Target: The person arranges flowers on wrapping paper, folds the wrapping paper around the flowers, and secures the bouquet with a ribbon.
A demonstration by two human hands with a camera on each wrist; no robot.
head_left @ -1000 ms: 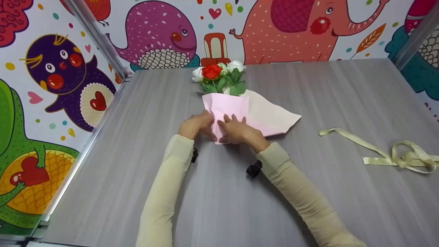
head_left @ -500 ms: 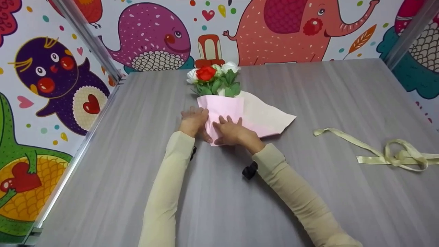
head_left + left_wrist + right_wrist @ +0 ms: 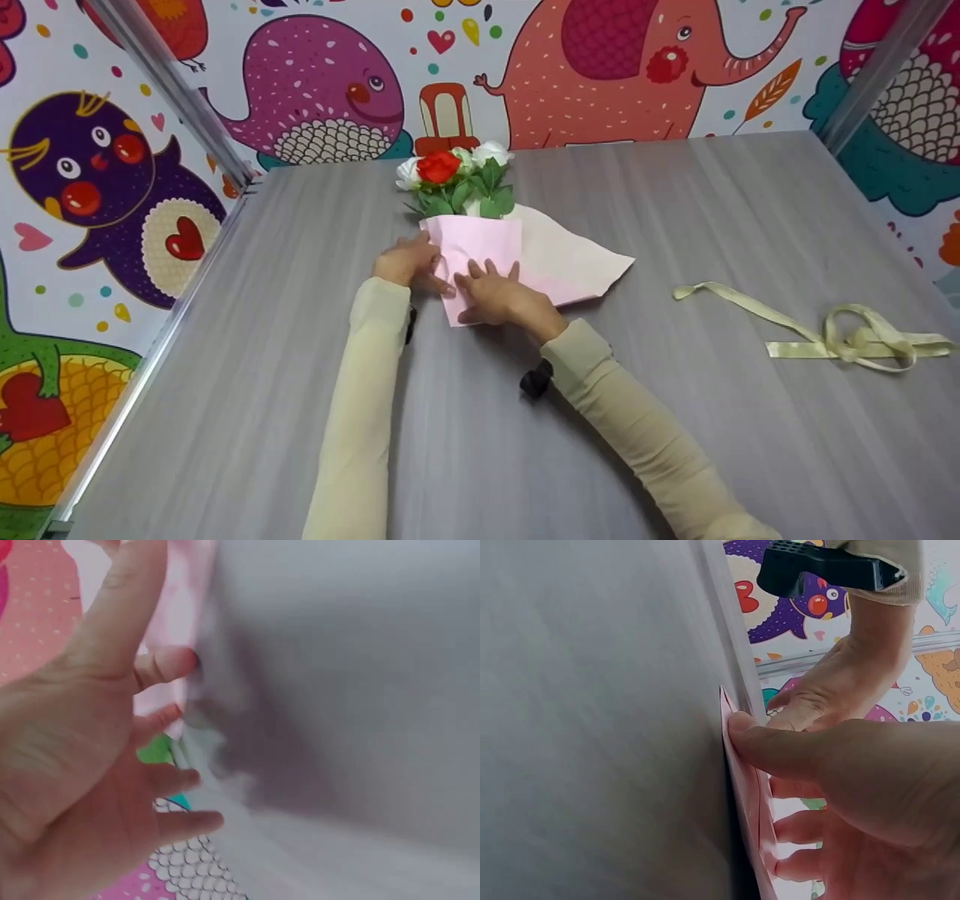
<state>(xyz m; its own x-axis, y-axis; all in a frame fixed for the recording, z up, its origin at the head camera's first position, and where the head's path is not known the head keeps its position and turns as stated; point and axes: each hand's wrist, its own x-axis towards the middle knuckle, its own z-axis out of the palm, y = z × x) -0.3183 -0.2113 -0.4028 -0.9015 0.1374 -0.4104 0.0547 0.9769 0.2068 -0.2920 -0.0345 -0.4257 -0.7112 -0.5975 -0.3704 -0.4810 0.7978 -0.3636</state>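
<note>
A bouquet with a red rose (image 3: 439, 166), white roses (image 3: 491, 153) and green leaves (image 3: 495, 201) lies on the table, its stems hidden by wrapping paper (image 3: 480, 236). Pink on one side and cream on the other, the paper is folded over the stems from the left; a cream flap (image 3: 566, 259) spreads to the right. My right hand (image 3: 499, 295) rests on the lower pink part with spread fingers. At the paper's left edge is my left hand (image 3: 409, 261); its thumb touches the pink side. In the left wrist view its fingers (image 3: 176, 823) look loosely extended beside the paper.
A pale yellow-green ribbon (image 3: 795, 350), partly looped, lies on the grey wood-grain table (image 3: 712, 435) to the right. A wall with cartoon animals (image 3: 607, 82) stands behind, and another printed wall (image 3: 82, 172) with a metal frame borders the left side.
The head view has shifted, so the scene sits further left and slightly lower. My left hand's fingers have drawn in and its thumb moved up along the paper's edge. The right hand keeps its place.
</note>
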